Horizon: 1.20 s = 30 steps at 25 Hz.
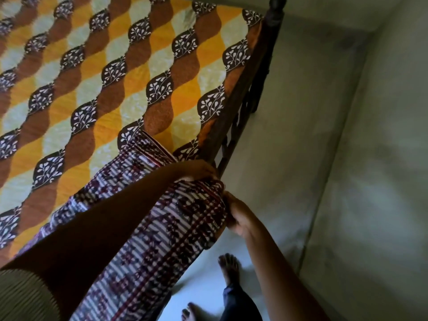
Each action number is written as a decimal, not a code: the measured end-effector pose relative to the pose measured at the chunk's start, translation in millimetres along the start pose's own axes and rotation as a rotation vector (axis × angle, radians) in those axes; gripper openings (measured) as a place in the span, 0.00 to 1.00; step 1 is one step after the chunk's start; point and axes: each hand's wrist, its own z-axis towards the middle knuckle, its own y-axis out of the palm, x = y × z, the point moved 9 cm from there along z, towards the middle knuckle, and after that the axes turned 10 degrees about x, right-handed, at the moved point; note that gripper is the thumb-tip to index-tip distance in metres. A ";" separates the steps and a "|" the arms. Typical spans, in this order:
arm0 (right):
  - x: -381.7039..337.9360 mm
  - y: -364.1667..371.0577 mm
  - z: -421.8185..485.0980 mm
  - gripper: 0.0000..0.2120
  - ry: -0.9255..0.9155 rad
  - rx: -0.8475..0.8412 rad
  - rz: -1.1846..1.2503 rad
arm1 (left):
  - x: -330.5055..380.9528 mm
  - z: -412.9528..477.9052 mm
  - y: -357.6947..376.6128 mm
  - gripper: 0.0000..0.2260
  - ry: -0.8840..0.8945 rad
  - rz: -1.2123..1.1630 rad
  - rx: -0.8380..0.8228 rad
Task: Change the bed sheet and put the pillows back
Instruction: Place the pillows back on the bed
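The yellow-and-brown sheet (pixel 115 89) lies spread over the bed; its near edge runs along the striped mattress (pixel 162 228) to the corner, where the left hand (pixel 199 170) curls over the top, seemingly gripping, beside the wooden frame (pixel 231 126), and the right hand (pixel 238 216) clamps the end

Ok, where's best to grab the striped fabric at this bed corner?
Probably the bunched corner of the striped fabric, approached from the floor side: it bulges clear of the wooden bed frame there, where the left hand and right hand meet.
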 end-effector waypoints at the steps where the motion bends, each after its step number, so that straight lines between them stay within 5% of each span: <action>1: 2.6 -1.4 -4.7 0.15 0.019 0.039 -0.047 | 6.2 -1.6 2.4 0.13 0.008 0.034 0.001; 5: -21.0 -30.6 -24.0 0.08 -0.120 0.302 -0.354 | 33.0 -21.6 -9.5 0.15 0.089 0.286 0.307; 9: -79.1 -36.3 -80.5 0.14 -0.542 0.432 -0.808 | 26.1 -110.7 -14.8 0.17 -0.009 -0.012 0.694; 12: -64.3 -23.9 -125.2 0.16 -0.617 0.394 -0.840 | 13.9 -208.0 17.1 0.12 -0.204 -0.442 0.937; 15: 27.4 -3.4 -140.3 0.23 -0.065 0.118 -0.639 | -21.7 -299.2 102.2 0.07 -0.636 -1.368 1.101; 17: 76.8 14.9 -135.8 0.29 0.159 0.011 -0.472 | -24.5 -332.2 178.8 0.11 -0.835 -1.915 0.977; 21: 84.2 61.7 -106.1 0.46 0.018 -0.002 -0.328 | -36.0 -355.7 263.4 0.31 -0.896 -2.556 0.973; 25: 54.5 86.2 -67.8 0.60 -0.102 0.081 -0.368 | -72.5 -355.1 252.1 0.32 -0.999 -2.649 1.223; 28: 28.1 129.3 -67.4 0.44 -0.095 0.019 -0.413 | -94.7 -352.4 246.8 0.15 -1.070 -2.564 1.506; 30: 3.9 151.2 -60.9 0.46 -0.107 0.008 -0.411 | -90.7 -353.8 235.8 0.09 -1.014 -2.483 1.600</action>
